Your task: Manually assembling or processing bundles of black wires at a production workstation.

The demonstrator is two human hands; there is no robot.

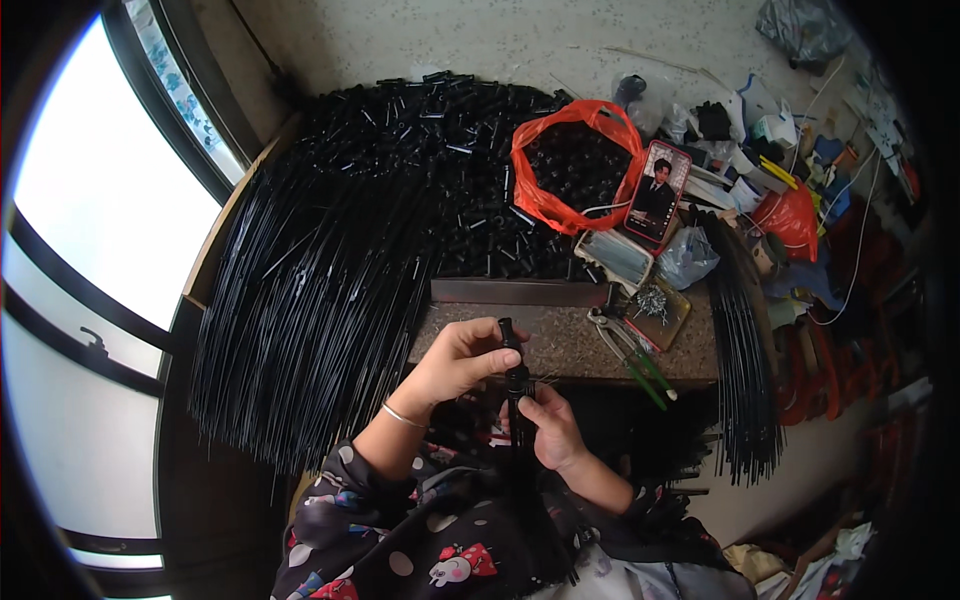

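Observation:
In front of my body, my left hand (458, 362) pinches a short black tubular piece (506, 329) between thumb and fingers, with its narrow top end sticking up. Directly below, my right hand (552, 428) closes around thin black strands (516, 432) that hang from the underside of that piece. The hands are close together, one above the other, just off the table's near edge. Fingers hide where the strands meet the piece, so I cannot tell how they are joined.
Long black rods (300, 300) overhang the table's left; short black tubes (440, 120) heap behind. An orange-red bag (525, 200) of black parts stands beside a propped phone (658, 195). Green-handled pliers (640, 365) lie at the speckled tabletop's edge (560, 345). More rods (740, 370) hang right.

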